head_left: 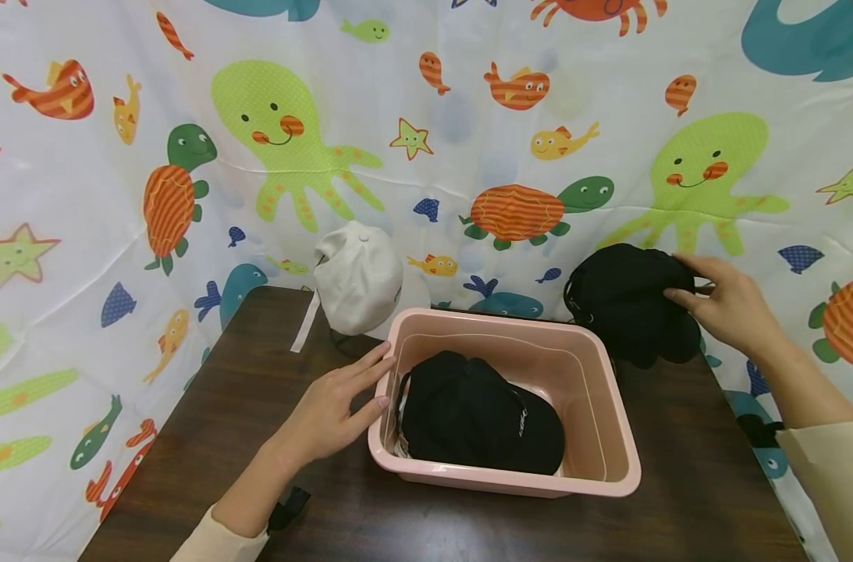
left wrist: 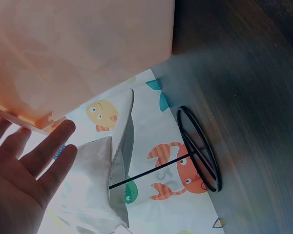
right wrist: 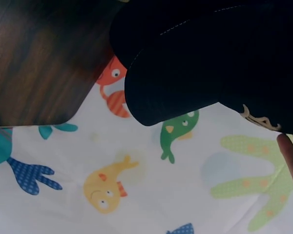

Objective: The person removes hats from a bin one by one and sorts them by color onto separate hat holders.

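My left hand (head_left: 331, 406) rests its extended fingertips on the left rim of a pink plastic basin (head_left: 623, 460). Inside the basin lies a black baseball cap (head_left: 461, 414), its brim to the right with small light lettering. At the right, my right hand (head_left: 731, 308) pinches the edge of a black cap (head_left: 623, 297) between thumb and fingers. Two dark brims overlap there in the right wrist view, and a finger (right wrist: 290, 153) touches the cap beside a metal emblem (right wrist: 259, 118). What supports these caps is hidden.
Behind the basin's left corner, a white cap (head_left: 359, 277) hangs on a black wire stand (left wrist: 200, 151) with a round base. The dark wooden table (head_left: 257, 406) backs onto a sea-animal curtain (head_left: 426, 172). The table's right edge lies below the right arm.
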Demonstrator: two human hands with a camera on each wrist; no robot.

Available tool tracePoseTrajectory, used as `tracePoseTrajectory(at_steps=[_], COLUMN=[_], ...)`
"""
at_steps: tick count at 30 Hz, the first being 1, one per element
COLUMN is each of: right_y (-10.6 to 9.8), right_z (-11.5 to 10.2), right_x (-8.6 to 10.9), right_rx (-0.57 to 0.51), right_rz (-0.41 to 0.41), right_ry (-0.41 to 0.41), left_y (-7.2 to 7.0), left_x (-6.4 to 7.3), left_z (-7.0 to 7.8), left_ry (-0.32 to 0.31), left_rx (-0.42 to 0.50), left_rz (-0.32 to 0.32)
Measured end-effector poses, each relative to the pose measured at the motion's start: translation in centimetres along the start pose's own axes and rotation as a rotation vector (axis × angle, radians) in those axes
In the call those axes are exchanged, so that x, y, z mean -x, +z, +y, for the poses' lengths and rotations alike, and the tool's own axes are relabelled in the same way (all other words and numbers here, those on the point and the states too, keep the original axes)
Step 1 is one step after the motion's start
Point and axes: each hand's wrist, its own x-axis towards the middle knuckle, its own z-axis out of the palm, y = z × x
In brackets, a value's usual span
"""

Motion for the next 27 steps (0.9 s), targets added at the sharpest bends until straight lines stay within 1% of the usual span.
tracePoseTrajectory(at_steps=[6, 13, 17, 24, 27], right_y=[0.4, 0.8, 1.0, 1.1, 1.1], right_z=[0.0, 0.1, 0.1, 0.2, 0.2], right_x=[0.1, 0.0, 0.1, 0.1, 0.1], right_rx=[-0.017, -0.026, -0.016, 0.009, 0.021], right_rz=[-0.038, -0.031, -0.042, -0.1, -0.125], right_ry=[0.027, 0.021, 0.037, 0.078, 0.079], left_y=[0.1, 0.1, 0.1, 0.1, 0.1], left_x=[0.0, 0.1, 0.1, 0.0, 0.0], left_z=[-0.1, -0.2, -0.1, -0.1, -0.2], left_ry=[0.0, -0.002, 0.0, 0.011, 0.01], left_rx=[0.007, 0.011, 0.013, 0.021, 0.023], left_rz=[0.0, 0.0, 0.001, 0.002, 0.002])
